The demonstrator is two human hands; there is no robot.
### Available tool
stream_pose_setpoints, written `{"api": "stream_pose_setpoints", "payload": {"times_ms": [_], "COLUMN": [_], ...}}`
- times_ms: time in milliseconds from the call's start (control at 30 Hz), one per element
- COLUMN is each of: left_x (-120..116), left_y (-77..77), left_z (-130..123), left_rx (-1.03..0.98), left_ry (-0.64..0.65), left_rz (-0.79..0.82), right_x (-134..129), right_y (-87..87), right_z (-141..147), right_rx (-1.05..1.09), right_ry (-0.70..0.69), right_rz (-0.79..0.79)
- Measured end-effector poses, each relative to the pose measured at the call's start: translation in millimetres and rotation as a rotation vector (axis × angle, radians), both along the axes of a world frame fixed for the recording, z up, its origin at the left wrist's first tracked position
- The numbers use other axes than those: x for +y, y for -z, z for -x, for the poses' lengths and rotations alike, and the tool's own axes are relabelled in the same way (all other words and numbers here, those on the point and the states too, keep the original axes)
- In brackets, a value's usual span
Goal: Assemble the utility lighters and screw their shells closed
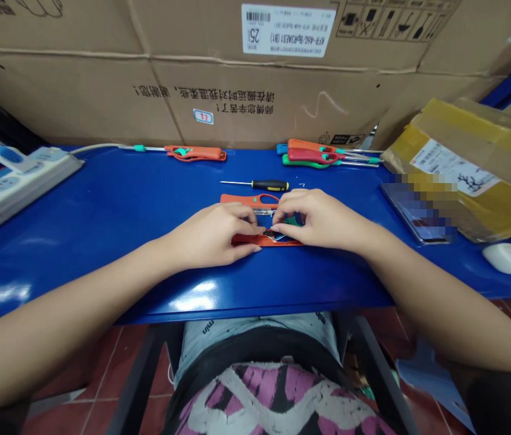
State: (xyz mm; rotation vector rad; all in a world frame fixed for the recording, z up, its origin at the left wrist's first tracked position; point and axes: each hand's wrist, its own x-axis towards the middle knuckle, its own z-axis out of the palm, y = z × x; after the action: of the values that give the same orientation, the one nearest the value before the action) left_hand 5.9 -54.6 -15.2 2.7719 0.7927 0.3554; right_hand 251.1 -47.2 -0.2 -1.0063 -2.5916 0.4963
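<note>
Orange casing half point(289, 243), open, moulded plastic, slim and glossy: lies directly beneath both sets of fingertips, long axis running left to right across the person's front, neither hand clearly nearer. Left hand point(221, 235): over its left part, thumb along the near edge, forefinger opposite, clamped on the casing. Right hand point(314, 217): over its right part, thumb and forefinger tips almost together; whether they pinch anything, cannot tell. Bent metal piece point(277, 236), thin and shiny: at the casing's middle, by the fingertips. Green part point(292, 222), smooth: just behind the casing's right part, half hidden. Clear tube point(263, 211), transparent: behind the casing. Second orange half point(241, 200), with looped grip: beyond the tube. Screwdriver point(271, 185), black-and-yellow handle, slender steel shaft: farther behind, roughly parallel. Orange lighter point(198, 153): behind and left. Lighter cluster point(312, 156), mixed colours, metal stems: behind and right. Blue table point(101, 241), slick and reflective: under all.
</note>
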Motion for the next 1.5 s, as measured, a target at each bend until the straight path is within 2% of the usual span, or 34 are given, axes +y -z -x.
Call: {"api": "stream_pose_setpoints", "payload": {"times_ms": [167, 400, 633, 833, 1200, 1333, 1500], "left_x": [-1, 0, -3, -6, -6, -3, -2], "left_y": [1.7, 1.2, -2.1, -1.3, -2.9, -2.7, -3.1], "left_z": [0, 1, 1, -2, -1, -1, -1], "left_rx": [-0.013, -0.014, 0.083, 0.11, 0.118, 0.151, 0.128], "left_ry": [-0.014, 0.001, 0.048, 0.037, 0.0, -0.012, -0.043], "left_rz": [0.005, 0.0, -0.151, -0.286, -0.201, -0.242, -0.217], "right_x": [4, 2, 4, 8, 8, 9, 8], "right_y": [2.7, 7.9, 6.3, -4.0, -13.7, -14.5, -3.6], "right_z": [0, 1, 1, -8, -20, -21, -11], "right_rx": [-0.036, -0.102, -0.042, 0.051, -0.126, -0.068, -0.007], "right_ry": [-0.042, 0.015, 0.054, 0.082, -0.054, -0.12, -0.154], "right_rz": [0.064, 0.039, 0.139, 0.133, 0.14, 0.12, 0.061]}}
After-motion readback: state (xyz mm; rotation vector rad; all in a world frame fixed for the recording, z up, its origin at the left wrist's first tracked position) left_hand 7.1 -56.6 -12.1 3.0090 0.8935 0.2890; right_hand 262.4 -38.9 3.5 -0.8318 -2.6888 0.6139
